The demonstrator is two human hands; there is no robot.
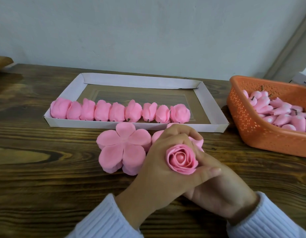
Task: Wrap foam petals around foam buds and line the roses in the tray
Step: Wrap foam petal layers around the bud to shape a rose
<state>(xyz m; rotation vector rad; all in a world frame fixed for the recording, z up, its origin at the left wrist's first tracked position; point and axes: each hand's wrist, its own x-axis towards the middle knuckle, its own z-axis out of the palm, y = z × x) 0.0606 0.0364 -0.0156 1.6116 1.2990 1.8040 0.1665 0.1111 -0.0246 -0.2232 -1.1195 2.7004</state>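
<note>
Gripping one rose (181, 159) in both hands, left hand (154, 162) and right hand (222, 189) curled round it, over the tabletop (45, 160) just in front of the tray (131, 81). Counting nine roses (118, 111) in one row along the tray's near wall, plus two petal stacks (123, 146) beside the hands, one half hidden. No counting the buds (282, 110) heaped in the single orange basket (251, 127) off right.

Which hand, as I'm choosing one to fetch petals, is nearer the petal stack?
Left. The left hand borders the right edge of the petal stack; the right hand sits farther right, beyond the rose.
</note>
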